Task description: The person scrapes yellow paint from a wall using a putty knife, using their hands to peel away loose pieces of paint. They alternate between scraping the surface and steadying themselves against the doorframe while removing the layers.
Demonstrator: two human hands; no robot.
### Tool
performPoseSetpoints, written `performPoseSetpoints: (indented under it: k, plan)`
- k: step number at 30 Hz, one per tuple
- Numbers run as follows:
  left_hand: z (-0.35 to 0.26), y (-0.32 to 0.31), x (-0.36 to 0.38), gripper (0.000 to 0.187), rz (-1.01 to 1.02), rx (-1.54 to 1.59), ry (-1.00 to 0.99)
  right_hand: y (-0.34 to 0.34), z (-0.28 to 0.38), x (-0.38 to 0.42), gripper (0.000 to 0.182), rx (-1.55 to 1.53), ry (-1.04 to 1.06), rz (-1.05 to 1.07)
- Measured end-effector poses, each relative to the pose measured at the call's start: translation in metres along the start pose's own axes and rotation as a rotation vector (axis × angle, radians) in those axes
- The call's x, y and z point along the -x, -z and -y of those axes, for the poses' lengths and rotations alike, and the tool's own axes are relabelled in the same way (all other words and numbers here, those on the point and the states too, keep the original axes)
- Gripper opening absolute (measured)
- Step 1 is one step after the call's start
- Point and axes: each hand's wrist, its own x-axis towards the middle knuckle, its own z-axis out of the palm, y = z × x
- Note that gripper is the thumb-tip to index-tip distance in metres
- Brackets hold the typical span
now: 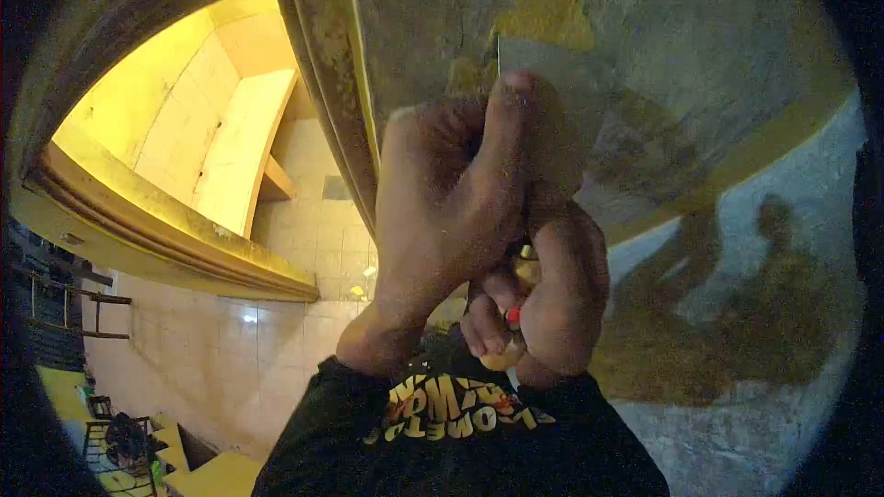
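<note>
I hold a putty knife up in front of a worn, patchy wall (663, 28). Its broad, flat grey blade (564, 124) points upward. My left hand (442, 189) is closed at the blade, with the thumb lying along its left side; the fingers behind are partly hidden. Just below, my right hand (569, 290) is wrapped around the handle (500, 356), of which pale wood-coloured parts and a red spot show between the fingers. Both hands are close together, above the printed front of a black shirt (442, 442).
On the left, a door frame (327, 83) borders an opening into a lit yellow room with a slab shelf (267, 143). Tiled floor (212, 340) stretches below it. Metal-framed furniture (115, 442) stands at lower left. Shadows (737, 294) fall on the wall at right.
</note>
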Motion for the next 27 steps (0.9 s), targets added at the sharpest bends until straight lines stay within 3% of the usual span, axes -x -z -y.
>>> performPoseSetpoints:
  k: [2, 5, 8, 10, 14, 17, 19, 27]
  plan:
    - [-0.003, 0.002, 0.003, 0.046, 0.039, 0.074, 0.047, -0.002, -0.002, 0.005, 0.040, -0.020, -0.016, -0.009]
    - [0.004, 0.002, -0.001, 0.046, 0.026, -0.065, 0.009, -0.002, -0.009, -0.003, 0.028, 0.066, 0.146, -0.197]
    - [0.006, -0.001, -0.003, 0.046, 0.015, -0.013, -0.119, -0.002, -0.001, 0.001, 0.029, -0.002, 0.107, -0.028]
    - [0.012, -0.004, 0.000, 0.046, -0.034, 0.005, -0.059, -0.001, -0.004, 0.000, 0.029, -0.038, 0.016, -0.102]
    - [0.005, -0.003, 0.001, 0.046, 0.005, 0.096, 0.000, -0.012, -0.003, 0.007, 0.027, -0.027, 0.048, -0.228]
    - [0.013, -0.001, -0.002, 0.045, -0.026, -0.126, -0.126, -0.007, -0.010, 0.000, 0.026, -0.012, 0.047, -0.293]
    - [0.010, -0.007, 0.000, 0.045, -0.076, -0.047, -0.108, -0.002, -0.006, 0.001, 0.026, -0.012, 0.070, -0.118]
    - [0.007, -0.004, -0.002, 0.050, -0.028, 0.000, -0.062, -0.001, 0.003, -0.005, 0.025, -0.008, 0.087, -0.021]
